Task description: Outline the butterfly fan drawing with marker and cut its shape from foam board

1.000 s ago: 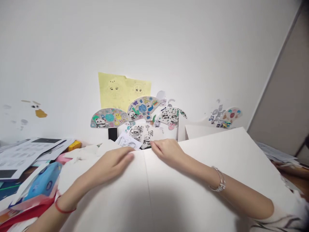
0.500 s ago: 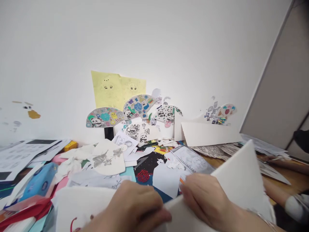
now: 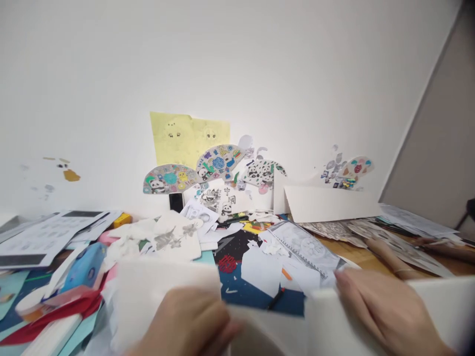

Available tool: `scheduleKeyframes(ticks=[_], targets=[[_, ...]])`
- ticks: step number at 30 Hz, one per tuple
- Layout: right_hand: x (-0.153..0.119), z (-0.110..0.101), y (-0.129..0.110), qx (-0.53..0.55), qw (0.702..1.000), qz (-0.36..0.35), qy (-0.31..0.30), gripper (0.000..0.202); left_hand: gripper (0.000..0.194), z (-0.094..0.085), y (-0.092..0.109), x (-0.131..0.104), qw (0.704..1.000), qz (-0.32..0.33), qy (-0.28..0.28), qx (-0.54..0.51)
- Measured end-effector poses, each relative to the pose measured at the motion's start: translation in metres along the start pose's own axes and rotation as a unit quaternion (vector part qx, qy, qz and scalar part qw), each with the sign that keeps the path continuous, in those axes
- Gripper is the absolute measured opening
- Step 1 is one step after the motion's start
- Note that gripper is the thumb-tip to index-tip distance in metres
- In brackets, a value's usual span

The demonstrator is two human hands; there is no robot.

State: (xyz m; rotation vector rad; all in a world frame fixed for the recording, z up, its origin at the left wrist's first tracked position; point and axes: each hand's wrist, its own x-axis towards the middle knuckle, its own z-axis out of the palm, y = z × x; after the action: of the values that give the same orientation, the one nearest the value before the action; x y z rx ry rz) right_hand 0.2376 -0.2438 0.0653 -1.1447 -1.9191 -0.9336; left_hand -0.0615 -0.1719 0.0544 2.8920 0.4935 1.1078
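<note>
Both my hands are low in the view, on thick white sheet material. My left hand [image 3: 196,319], blurred, has its fingers curled together at the edge of a white sheet [image 3: 163,277]. My right hand [image 3: 393,309] is closed over another white sheet or fold [image 3: 326,321], which spreads out to the right behind it. Between the hands lies a greyish-white panel [image 3: 270,329]; whether these parts are one piece I cannot tell. A dark pen or knife [image 3: 276,299] and a red paper cut-out [image 3: 227,263] lie on the blue mat [image 3: 237,287] beyond.
A spiral sketchbook [image 3: 304,249] and paper scraps lie mid-table. At left are a blue tissue pack [image 3: 83,267], red cloth [image 3: 55,316], tape roll [image 3: 31,304] and printed sheets [image 3: 52,237]. Decorated fans [image 3: 170,179] lean on the wall. Another person's hand [image 3: 388,257] reaches in at right.
My hands have moved apart: the right one went right with its white sheet, which was standing up in a point and now lies lower. The mat between the hands shows more.
</note>
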Motion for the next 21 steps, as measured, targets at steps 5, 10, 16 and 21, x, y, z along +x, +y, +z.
scheduleKeyframes(ticks=[5,10,16,21], targets=[[0.035,0.038,0.025,-0.051,0.988,0.124,-0.081,0.048,0.039,0.022,-0.052,0.055,0.986,-0.067,0.039,0.15],[0.051,0.064,0.042,-0.042,0.965,0.192,-0.173,0.05,0.04,0.028,-0.076,0.083,0.986,-0.122,0.046,0.103],[0.058,0.093,0.049,-0.057,0.951,0.2,-0.229,0.051,0.045,0.027,-0.098,0.115,0.974,-0.147,0.08,0.152],[0.073,0.133,0.045,-0.06,0.949,0.153,-0.267,0.053,0.053,0.029,-0.138,0.164,0.963,-0.177,0.089,0.183]])
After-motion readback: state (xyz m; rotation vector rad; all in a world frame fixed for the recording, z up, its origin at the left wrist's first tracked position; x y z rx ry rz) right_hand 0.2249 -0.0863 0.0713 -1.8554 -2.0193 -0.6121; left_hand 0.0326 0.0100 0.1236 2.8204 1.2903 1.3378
